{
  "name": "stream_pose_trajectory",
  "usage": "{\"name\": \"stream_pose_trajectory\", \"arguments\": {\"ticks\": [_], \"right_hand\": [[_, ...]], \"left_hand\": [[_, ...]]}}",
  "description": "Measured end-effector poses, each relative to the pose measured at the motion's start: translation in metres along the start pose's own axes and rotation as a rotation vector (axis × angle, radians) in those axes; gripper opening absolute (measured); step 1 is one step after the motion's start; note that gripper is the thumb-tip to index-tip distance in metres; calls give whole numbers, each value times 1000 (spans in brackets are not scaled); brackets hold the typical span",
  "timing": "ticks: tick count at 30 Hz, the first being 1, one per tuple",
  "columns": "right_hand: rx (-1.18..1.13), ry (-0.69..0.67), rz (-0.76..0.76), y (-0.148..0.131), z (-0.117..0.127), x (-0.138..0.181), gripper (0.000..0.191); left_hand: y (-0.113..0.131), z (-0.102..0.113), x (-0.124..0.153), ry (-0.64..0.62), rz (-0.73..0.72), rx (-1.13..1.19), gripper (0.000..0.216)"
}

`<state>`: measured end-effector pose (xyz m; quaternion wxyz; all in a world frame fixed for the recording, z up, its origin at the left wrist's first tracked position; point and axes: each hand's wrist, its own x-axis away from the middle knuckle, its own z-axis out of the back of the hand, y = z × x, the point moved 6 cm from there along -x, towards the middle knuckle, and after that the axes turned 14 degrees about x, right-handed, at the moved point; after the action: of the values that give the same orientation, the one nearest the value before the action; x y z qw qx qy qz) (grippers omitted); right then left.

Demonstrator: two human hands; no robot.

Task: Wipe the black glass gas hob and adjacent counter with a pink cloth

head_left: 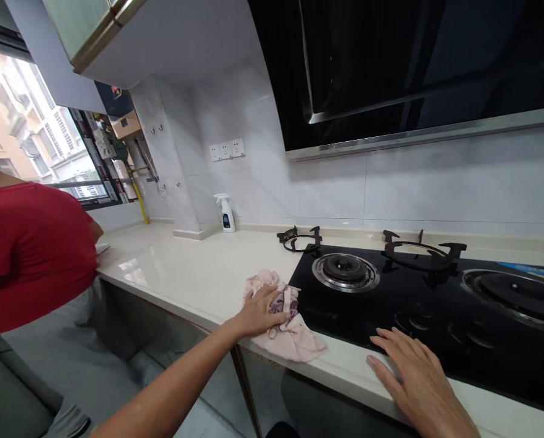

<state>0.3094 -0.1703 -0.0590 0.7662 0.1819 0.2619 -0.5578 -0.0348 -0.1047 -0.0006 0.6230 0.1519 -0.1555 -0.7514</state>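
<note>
Beside the stove (340,319), left hand (259,313) on cloth (294,340)
I can't tell whether its grip clenches; right hand (415,374) spread, grip released.

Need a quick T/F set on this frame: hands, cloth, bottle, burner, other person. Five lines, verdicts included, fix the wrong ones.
1. The left hand is on the cloth. True.
2. The spray bottle stands on the counter, near the wall. True.
3. The right hand grips the spray bottle. False: it is open, at the front edge of the stove.
4. The left pan stand sits over the left burner. False: it is behind the burner, toward the wall.
5. A person in red is left of the cloth in the view. True.
</note>
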Motion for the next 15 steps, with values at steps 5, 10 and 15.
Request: {"name": "stream_pose_trajectory", "arguments": {"ticks": [5, 10, 15], "right_hand": [[34, 4, 46, 2, -3, 5, 44], [56, 74, 21, 1, -2, 1, 46], [61, 103, 39, 1, -1, 0, 43]], "left_hand": [[-65, 31, -45, 198, 218, -158, 77], [-88, 41, -97, 227, 366, -162, 82], [-65, 31, -144, 180, 334, -115, 86]]}}
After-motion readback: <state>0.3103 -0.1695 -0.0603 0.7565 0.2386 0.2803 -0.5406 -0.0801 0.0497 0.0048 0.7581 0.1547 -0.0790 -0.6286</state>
